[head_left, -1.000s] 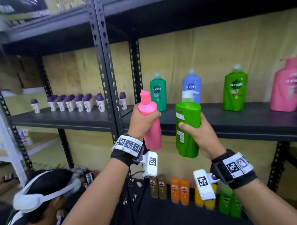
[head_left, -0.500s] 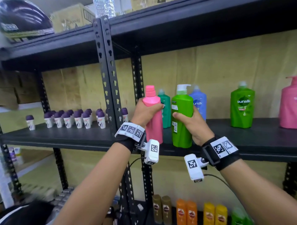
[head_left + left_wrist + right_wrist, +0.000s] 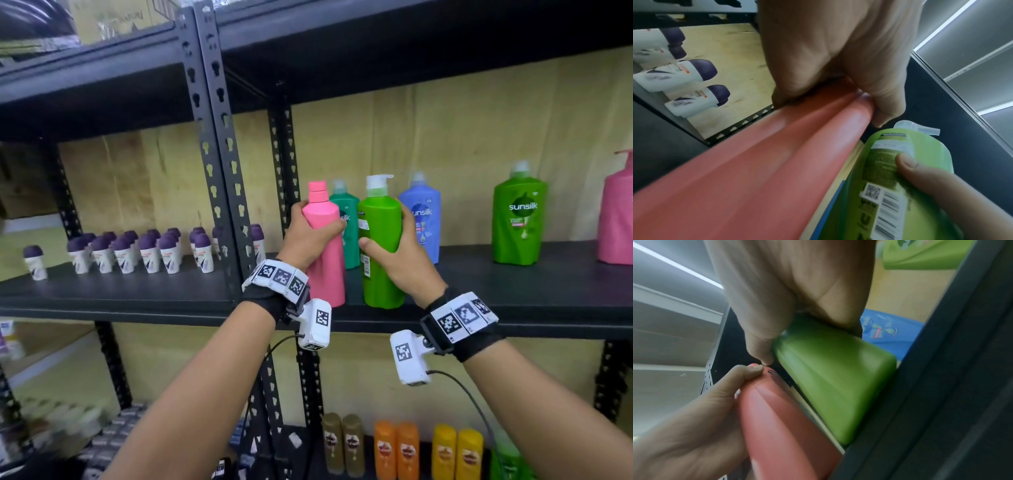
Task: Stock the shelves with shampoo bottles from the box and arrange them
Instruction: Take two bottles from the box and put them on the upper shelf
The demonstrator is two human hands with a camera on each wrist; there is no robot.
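My left hand (image 3: pixel 310 236) grips a pink shampoo bottle (image 3: pixel 325 260) around its upper body, upright over the front of the black middle shelf (image 3: pixel 513 294). Beside it, my right hand (image 3: pixel 397 253) grips a green pump bottle (image 3: pixel 380 246), its back label facing me. Both bottles are at the shelf's front edge; I cannot tell whether their bases touch it. In the left wrist view the pink bottle (image 3: pixel 764 164) fills the frame under my left hand (image 3: pixel 830 68). In the right wrist view the green bottle (image 3: pixel 834 379) sits under my right hand (image 3: pixel 789 293).
Behind the held bottles stand a dark green bottle (image 3: pixel 347 226), a blue one (image 3: pixel 423 219), a green one (image 3: pixel 519 219) and a pink one (image 3: pixel 618 212). Several purple-capped roll-ons (image 3: pixel 144 250) fill the left bay past the upright post (image 3: pixel 222 144). Small bottles (image 3: pixel 397 448) line the lower shelf.
Both hands have risen and moved forward with their bottles, from in front of the shelf edge to over the front of the middle shelf. The grips are unchanged.
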